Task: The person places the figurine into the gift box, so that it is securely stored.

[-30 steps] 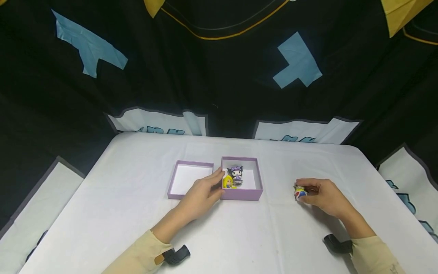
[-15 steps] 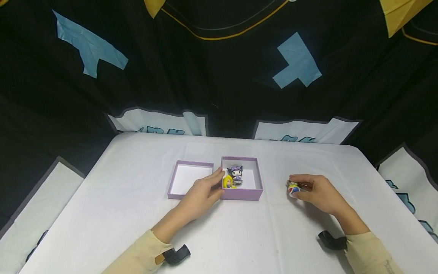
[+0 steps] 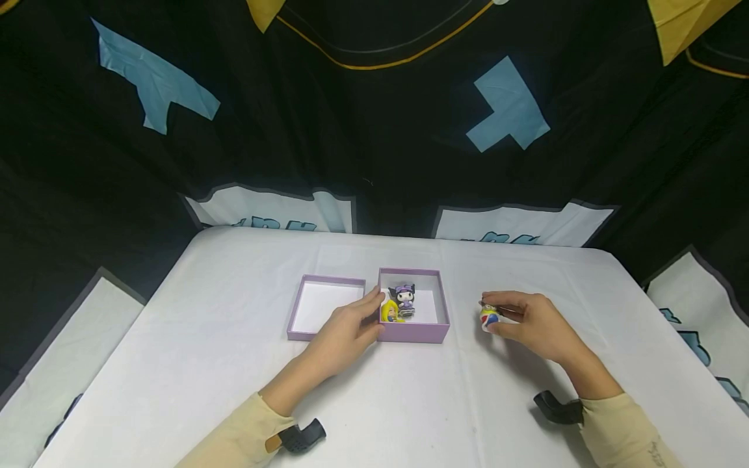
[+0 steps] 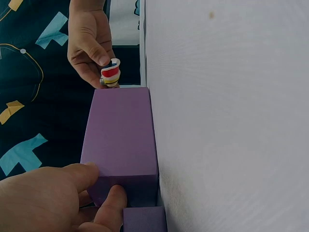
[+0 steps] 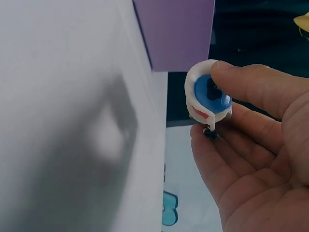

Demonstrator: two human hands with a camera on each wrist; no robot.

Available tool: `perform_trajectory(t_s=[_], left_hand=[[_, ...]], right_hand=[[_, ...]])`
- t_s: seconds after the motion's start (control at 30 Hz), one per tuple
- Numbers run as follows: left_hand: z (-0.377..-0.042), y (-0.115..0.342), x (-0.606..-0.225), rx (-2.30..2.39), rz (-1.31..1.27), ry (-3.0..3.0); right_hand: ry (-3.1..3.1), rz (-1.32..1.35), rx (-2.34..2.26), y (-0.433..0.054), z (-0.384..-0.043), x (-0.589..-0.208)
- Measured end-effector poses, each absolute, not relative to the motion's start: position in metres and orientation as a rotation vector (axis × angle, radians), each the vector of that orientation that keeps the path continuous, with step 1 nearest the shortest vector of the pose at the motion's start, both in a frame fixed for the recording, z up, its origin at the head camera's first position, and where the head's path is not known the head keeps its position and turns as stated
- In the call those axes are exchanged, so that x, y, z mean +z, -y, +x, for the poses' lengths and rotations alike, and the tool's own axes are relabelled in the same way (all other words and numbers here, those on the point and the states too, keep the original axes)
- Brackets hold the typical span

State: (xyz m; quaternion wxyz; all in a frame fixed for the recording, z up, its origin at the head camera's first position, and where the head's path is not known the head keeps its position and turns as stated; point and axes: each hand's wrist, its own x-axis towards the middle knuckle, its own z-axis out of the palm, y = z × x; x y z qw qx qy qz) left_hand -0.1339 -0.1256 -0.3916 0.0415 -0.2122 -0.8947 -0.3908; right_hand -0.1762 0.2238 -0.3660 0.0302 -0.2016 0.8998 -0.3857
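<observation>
My right hand pinches a small figurine between thumb and fingers, right of the open purple box. In the right wrist view the figurine's blue, white-rimmed underside shows, with the thumb pressed on it. My left hand holds the box at its left wall, fingertips at the rim and front corner. In the box lie a yellow-haired figurine and a purple-and-black figurine. Left of the box is its shallow lid, inside facing up, partly hidden by my left hand.
Everything is on a white-covered table. A black curtain with blue and yellow shapes hangs behind it. Dark wrist devices stick out from both tan sleeves. The right hand's shadow falls on the cloth.
My right hand has moved left toward the box, carrying the figurine, and sits slightly farther back. The left hand, box and lid stay where they were.
</observation>
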Motion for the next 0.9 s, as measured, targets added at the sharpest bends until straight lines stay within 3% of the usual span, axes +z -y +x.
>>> perform_trajectory(t_s=[0.9], left_hand=[[-0.134,0.126,-0.391,-1.181,-0.647,2.755]], right_hand=[[-2.749,-0.758,-1.219,-0.188,-0.175,-0.346]])
